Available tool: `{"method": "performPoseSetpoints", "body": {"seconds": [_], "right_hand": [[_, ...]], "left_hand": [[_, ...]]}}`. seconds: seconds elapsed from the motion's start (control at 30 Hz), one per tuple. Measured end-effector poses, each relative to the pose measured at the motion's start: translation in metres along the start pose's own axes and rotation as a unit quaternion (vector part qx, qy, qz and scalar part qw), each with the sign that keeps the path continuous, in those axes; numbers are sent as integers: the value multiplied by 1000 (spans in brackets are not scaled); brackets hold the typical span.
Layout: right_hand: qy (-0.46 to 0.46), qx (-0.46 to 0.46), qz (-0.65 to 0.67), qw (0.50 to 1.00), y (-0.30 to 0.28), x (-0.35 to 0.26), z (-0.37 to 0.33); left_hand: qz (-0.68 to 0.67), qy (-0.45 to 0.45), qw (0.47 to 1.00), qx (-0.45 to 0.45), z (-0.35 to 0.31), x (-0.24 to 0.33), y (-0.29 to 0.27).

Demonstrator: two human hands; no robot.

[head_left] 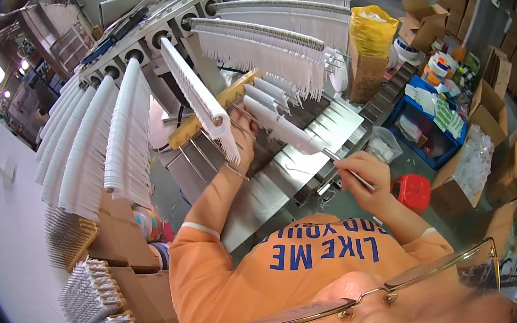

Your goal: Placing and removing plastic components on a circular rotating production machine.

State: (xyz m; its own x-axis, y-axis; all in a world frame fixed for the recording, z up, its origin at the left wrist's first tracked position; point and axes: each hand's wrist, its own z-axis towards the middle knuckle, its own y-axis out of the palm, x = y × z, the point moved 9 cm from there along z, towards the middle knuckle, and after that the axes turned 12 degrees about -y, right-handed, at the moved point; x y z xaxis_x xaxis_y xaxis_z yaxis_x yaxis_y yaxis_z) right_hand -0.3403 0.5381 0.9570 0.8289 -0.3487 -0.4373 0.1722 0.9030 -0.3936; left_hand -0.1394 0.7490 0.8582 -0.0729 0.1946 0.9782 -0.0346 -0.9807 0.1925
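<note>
My right hand (365, 182) is closed round a thin metal rod (335, 155). White pieces (280, 125) hang packed together along it, pointing up and left from my fist. Beside a wooden bar (187, 131) with metal prongs, my left hand (244, 139) has its fingers bent in near the prongs. A loaded machine arm partly covers that hand, so what it grips is hidden. More white pieces (269, 92) hang on prongs at the bar's far end, while bare prongs show nearer left. Below both hands lies a shiny metal plate (262, 193).
Ahead, a round machine (155, 29) carries several outward arms strung with white pieces (119, 130). Stacked pronged racks (92, 301) and cardboard boxes stand at left. On the right are a blue crate (428, 150), a red container (412, 193), open boxes and a yellow bag (373, 31).
</note>
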Motion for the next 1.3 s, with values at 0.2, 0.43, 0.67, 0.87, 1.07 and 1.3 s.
{"method": "performPoseSetpoints", "body": {"seconds": [0.2, 0.43, 0.67, 0.87, 1.07, 1.3], "right_hand": [[88, 137, 206, 965, -27, 15, -52], [95, 148, 166, 970, -49, 7, -50], [112, 90, 187, 972, -20, 22, -17], [200, 301, 179, 915, -45, 38, -91], [220, 463, 223, 829, -108, 85, -148], [235, 376, 202, 873, -161, 180, -127]], "left_hand": [[111, 14, 991, -69, -59, 5, 28], [594, 335, 728, 70, -56, 32, 53], [504, 299, 810, 32, -39, 42, 55], [588, 308, 748, 6, -75, 38, 82], [509, 404, 759, -48, -118, 83, 111], [515, -48, 742, -427, -92, -2, 144]]}}
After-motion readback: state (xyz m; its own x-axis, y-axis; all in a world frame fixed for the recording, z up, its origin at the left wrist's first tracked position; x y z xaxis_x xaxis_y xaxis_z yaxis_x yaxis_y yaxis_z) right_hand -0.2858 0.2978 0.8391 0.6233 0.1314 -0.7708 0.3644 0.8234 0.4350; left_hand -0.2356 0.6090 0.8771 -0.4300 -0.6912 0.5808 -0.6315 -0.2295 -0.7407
